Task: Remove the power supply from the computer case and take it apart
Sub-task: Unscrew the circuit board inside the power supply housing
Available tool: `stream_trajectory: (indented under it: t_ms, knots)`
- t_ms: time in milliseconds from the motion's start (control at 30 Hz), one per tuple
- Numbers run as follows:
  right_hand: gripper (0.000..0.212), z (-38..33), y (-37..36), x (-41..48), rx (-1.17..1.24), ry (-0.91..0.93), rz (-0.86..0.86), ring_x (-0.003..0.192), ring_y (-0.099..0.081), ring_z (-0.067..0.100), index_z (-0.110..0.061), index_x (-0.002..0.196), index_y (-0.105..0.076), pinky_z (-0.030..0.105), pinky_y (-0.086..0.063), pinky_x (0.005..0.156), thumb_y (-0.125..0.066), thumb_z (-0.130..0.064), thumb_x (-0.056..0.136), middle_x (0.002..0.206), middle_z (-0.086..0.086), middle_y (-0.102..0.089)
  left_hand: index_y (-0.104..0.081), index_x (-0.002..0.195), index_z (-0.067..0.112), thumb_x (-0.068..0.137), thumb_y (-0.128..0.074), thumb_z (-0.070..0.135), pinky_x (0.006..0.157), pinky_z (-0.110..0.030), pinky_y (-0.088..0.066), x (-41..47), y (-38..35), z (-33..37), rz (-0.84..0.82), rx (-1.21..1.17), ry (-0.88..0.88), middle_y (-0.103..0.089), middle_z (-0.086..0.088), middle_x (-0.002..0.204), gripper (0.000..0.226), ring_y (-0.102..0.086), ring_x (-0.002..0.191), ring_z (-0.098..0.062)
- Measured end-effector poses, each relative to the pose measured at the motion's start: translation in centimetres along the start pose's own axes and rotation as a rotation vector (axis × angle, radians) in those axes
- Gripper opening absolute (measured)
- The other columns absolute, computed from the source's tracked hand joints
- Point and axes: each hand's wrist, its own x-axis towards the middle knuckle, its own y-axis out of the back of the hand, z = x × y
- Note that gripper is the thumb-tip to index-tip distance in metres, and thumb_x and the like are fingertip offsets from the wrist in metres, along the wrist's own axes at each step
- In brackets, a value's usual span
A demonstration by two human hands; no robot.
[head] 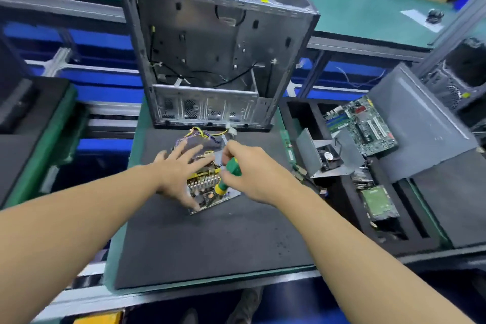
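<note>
**Steadying the bared power supply under a screwdriver**

The power supply, an uncovered grey metal tray carrying a circuit board with yellow coils and a row of silver fins (207,187), lay out of the computer case, a tall open grey steel shell (218,42). It sat just in front of the case on the person's side, on the dark foam mat (210,244). Its long axis ran slantwise, from the case's front edge down towards the person. Its bundle of yellow and purple wires (202,134) trailed from the end nearest the case.

The left hand (181,166) lay spread wide over the supply's left half, fingers straight and pressing down, holding nothing. The right hand (252,168) came in from the other side, fingers curled round a green-and-yellow-handled screwdriver (228,173). The handle slanted over the supply's right half, yellow end lowest and close to the board. The blade was hidden, so what it touched could not be told.

Both hands were on the job, but the right one carried the tool, so the next move likely turned on where that hidden tip met the board. The step looked like freeing the board from its tray.

By count: one case, one power supply, one screwdriver and two hands. To the right of the case lay one green motherboard (365,123), one bent grey metal cover with a small fan (323,155), one flat drive with a green underside (378,202) and one large grey side panel (420,123).
</note>
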Motion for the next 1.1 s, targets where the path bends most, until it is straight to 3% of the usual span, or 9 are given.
stream_trajectory:
  t_ms: [133,233,367,600,767,967,1100]
  knots:
    - [0.013,-0.8,-2.5,0.7,0.008,0.024,-0.057,0.070,-0.045,0.020,-0.019,0.097,-0.045,0.034,-0.040,0.058,-0.056,-0.025,0.094,0.086,-0.002,-0.052,0.025,0.142,0.046,0.061,-0.061,0.079,0.112,-0.059,-0.023,0.3,-0.4,0.1,-0.050,-0.020,-0.034,0.003,0.010,0.163,0.123,0.010,0.148,-0.034]
    - [0.014,-0.8,-4.3,1.0,0.009,0.031,-0.094,0.077,-0.045,0.024,-0.018,0.100,-0.044,0.038,-0.038,0.063,-0.055,-0.025,0.096,0.088,-0.001,-0.051,0.019,0.136,0.045,0.067,-0.059,0.075,0.112,-0.056,-0.025,0.7,0.1,-0.2,-0.072,-0.019,-0.061,-0.006,0.007,0.162,0.109,0.002,0.146,-0.033]
    - [0.017,-0.1,-5.8,1.1,0.004,0.050,-0.081,0.075,-0.035,0.016,-0.016,0.107,-0.044,0.033,-0.026,0.062,-0.054,-0.024,0.097,0.083,-0.010,-0.040,0.022,0.146,0.045,0.083,-0.053,0.069,0.115,-0.057,-0.022,1.2,0.5,-0.4,-0.127,-0.079,-0.050,0.000,0.009,0.163,0.101,0.007,0.148,-0.027]
    - [0.018,0.3,-6.0,1.1,-0.011,0.067,-0.081,0.080,-0.037,0.017,-0.013,0.111,-0.045,0.031,-0.022,0.061,-0.052,-0.023,0.099,0.095,-0.008,-0.041,0.031,0.137,0.051,0.083,-0.053,0.069,0.117,-0.055,-0.015,1.4,0.4,-0.3,-0.137,-0.050,-0.024,0.001,0.006,0.163,0.101,0.015,0.149,-0.026]
    - [0.015,0.2,-5.7,1.1,-0.018,0.069,-0.102,0.080,-0.040,0.023,-0.014,0.109,-0.043,0.035,-0.030,0.063,-0.051,-0.023,0.099,0.096,-0.004,-0.043,0.018,0.148,0.044,0.083,-0.055,0.067,0.118,-0.052,-0.008,1.2,0.6,-0.1,-0.149,-0.059,-0.005,0.006,0.010,0.164,0.100,0.018,0.148,-0.024]
    - [0.020,-0.1,-5.5,1.1,-0.085,0.055,-0.121,0.080,-0.041,0.024,-0.011,0.114,-0.045,0.037,-0.034,0.064,-0.049,-0.024,0.100,0.097,0.000,-0.044,0.015,0.151,0.043,0.083,-0.058,0.063,0.119,-0.050,-0.006,0.6,1.2,0.4,-0.167,-0.095,0.022,0.005,0.010,0.164,0.102,0.018,0.149,-0.022]
    - [0.041,-1.2,-6.0,1.6,-0.201,0.006,-0.106,0.088,-0.057,0.030,-0.003,0.132,-0.038,0.043,-0.051,0.074,-0.046,-0.029,0.101,0.120,0.012,-0.053,0.011,0.153,0.040,0.093,-0.051,0.045,0.120,-0.047,-0.006,-0.1,1.7,1.2,-0.166,-0.123,0.055,0.006,0.009,0.164,0.087,0.014,0.149,-0.022]
